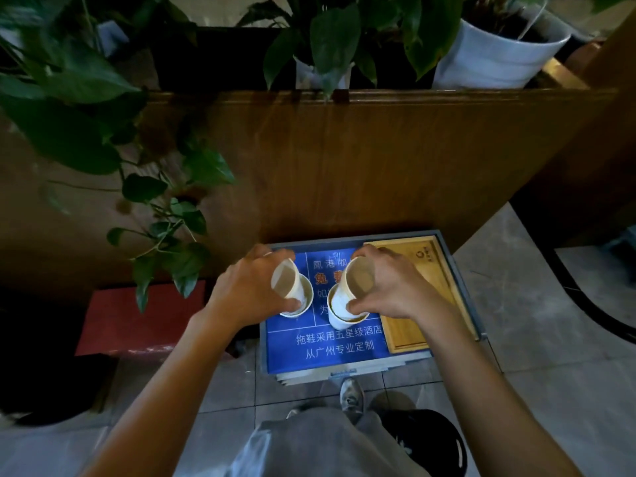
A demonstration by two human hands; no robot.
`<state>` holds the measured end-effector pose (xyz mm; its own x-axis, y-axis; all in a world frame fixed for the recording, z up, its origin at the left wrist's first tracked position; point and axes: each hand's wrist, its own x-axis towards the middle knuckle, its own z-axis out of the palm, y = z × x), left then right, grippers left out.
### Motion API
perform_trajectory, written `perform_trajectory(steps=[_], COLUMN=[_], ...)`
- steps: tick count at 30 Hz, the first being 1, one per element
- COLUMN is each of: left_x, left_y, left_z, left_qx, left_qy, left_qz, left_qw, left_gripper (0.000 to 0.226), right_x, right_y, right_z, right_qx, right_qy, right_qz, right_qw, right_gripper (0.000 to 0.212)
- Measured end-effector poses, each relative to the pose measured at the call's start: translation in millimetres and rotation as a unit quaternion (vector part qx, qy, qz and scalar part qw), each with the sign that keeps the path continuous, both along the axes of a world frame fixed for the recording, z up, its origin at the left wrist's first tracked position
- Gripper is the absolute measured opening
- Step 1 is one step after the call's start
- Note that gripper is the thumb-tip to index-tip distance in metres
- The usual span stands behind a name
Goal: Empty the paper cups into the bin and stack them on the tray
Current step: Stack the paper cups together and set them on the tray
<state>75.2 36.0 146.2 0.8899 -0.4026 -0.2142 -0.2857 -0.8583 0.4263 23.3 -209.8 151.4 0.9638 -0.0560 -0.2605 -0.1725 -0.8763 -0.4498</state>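
My forearms are reaching out as both hands, left hand (253, 287) and right hand (389, 287), are each gripping a tilted paper cup (285, 280) above upright cups on the blue-signed counter (340, 349); nesting comes next, I judge, beside the wooden tray (426, 304).

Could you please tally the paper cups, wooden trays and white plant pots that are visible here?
Paper cups: 4, one tilted in the left hand, one tilted in the right hand, two upright beneath them
Wooden tray: 1
White plant pots: 2
Total: 7
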Motion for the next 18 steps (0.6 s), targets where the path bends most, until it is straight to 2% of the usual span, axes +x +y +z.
perform_trajectory(steps=[18], left_x=[-15.3], left_y=[-18.9], left_z=[-42.4], left_qx=[0.031], left_qy=[0.019], left_qz=[-0.030], left_qw=[0.999], left_gripper=[0.087], right_x=[-8.5], right_y=[16.1], right_z=[-50.6], right_qx=[-0.008], right_qy=[0.072], right_qz=[0.031], right_qw=[0.997], right_gripper=[0.095])
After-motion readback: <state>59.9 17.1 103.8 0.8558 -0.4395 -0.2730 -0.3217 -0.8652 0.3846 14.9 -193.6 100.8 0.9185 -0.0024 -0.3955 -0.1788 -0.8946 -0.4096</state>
